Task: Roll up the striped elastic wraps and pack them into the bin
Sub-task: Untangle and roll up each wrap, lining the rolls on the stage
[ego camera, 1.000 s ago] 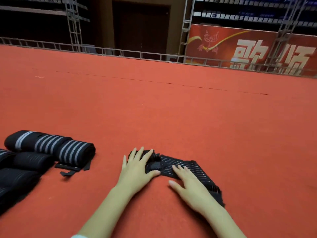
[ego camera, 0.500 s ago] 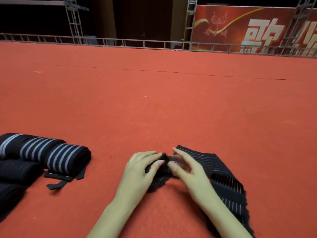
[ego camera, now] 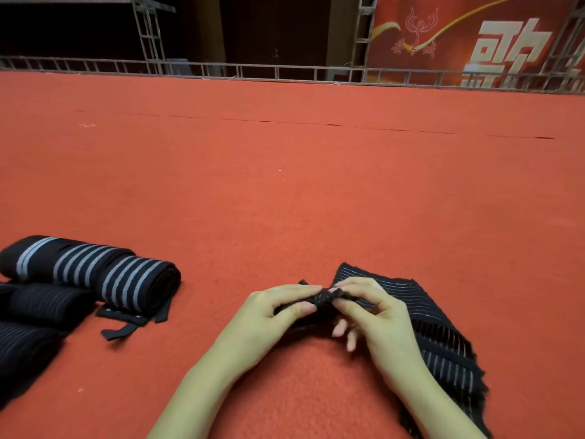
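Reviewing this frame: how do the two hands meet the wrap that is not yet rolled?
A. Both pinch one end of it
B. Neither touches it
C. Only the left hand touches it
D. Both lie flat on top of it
A: the left hand and right hand both pinch the bunched end of the striped wrap, whose remainder trails on the red carpet.

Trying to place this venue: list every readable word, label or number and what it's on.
"歌": large white character on the red banner beyond the railing, its foot hidden behind it.
Character to its right: cut off by the frame edge, unreadable.
Rolled wraps and the wrap in hand: no readable text.
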`<act>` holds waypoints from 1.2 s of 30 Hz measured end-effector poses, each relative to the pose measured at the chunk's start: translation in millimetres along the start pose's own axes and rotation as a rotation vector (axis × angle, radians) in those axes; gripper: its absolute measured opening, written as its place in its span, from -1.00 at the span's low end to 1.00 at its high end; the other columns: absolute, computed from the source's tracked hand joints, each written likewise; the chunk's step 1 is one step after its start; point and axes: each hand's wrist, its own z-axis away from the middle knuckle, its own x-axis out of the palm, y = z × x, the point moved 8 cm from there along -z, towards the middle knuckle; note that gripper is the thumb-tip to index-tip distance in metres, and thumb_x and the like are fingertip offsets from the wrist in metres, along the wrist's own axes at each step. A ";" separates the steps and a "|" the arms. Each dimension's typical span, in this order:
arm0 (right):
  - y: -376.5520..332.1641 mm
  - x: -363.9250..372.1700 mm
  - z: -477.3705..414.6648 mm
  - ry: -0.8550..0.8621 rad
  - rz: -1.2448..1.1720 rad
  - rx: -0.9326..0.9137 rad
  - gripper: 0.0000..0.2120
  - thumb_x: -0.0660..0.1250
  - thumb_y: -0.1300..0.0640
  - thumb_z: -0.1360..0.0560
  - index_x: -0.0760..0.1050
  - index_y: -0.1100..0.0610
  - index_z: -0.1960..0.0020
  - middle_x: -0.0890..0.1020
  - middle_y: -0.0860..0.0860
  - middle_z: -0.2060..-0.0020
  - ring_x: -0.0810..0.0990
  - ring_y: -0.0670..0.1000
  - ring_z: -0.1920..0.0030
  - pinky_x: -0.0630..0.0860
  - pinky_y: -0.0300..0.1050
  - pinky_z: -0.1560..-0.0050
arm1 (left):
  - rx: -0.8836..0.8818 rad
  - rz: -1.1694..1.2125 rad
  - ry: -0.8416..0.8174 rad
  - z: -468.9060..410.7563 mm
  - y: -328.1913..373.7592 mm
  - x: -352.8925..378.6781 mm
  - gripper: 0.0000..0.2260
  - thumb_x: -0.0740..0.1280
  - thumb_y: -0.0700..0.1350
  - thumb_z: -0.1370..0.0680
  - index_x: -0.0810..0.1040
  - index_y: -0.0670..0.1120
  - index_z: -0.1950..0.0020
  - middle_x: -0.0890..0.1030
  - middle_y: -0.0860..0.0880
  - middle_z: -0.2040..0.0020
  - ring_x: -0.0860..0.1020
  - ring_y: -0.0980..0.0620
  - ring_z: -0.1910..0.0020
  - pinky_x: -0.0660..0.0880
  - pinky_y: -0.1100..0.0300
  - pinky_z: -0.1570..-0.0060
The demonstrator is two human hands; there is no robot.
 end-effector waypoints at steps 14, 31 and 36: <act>23.7 -1.7 -0.9 0.008 -0.096 0.167 -0.40 0.47 0.44 -0.33 0.44 -0.01 -0.23 0.54 0.04 -0.16 0.67 0.01 -0.03 0.60 -0.05 -0.10 | 0.085 -0.127 0.219 0.1 0.2 3.1 -0.75 0.36 -0.04 -0.43 0.68 -0.02 -0.08 0.66 0.17 -0.02 0.56 0.29 -0.07 0.36 0.46 -0.14; -4.1 -19.1 -6.7 0.062 -0.112 0.087 -0.70 0.34 0.39 -0.48 0.53 0.05 -0.09 0.63 0.03 -0.02 0.60 0.02 0.03 0.56 0.05 -0.03 | -0.286 -0.651 0.692 32.1 -3.6 -82.3 -0.52 0.29 0.21 -0.52 0.46 -0.02 -0.36 0.52 -0.02 -0.28 0.45 -0.11 -0.26 0.40 -0.03 -0.17; -65.2 8.8 0.2 -0.152 0.024 -0.092 -0.54 0.35 0.41 -0.46 0.41 -0.02 -0.22 0.53 0.00 -0.13 0.59 -0.16 0.16 0.56 -0.27 0.16 | 0.010 -0.208 0.210 8.4 59.3 -34.0 -0.51 0.39 -0.04 -0.52 0.38 0.03 -0.43 0.49 0.11 -0.33 0.38 0.26 -0.32 0.16 0.50 -0.30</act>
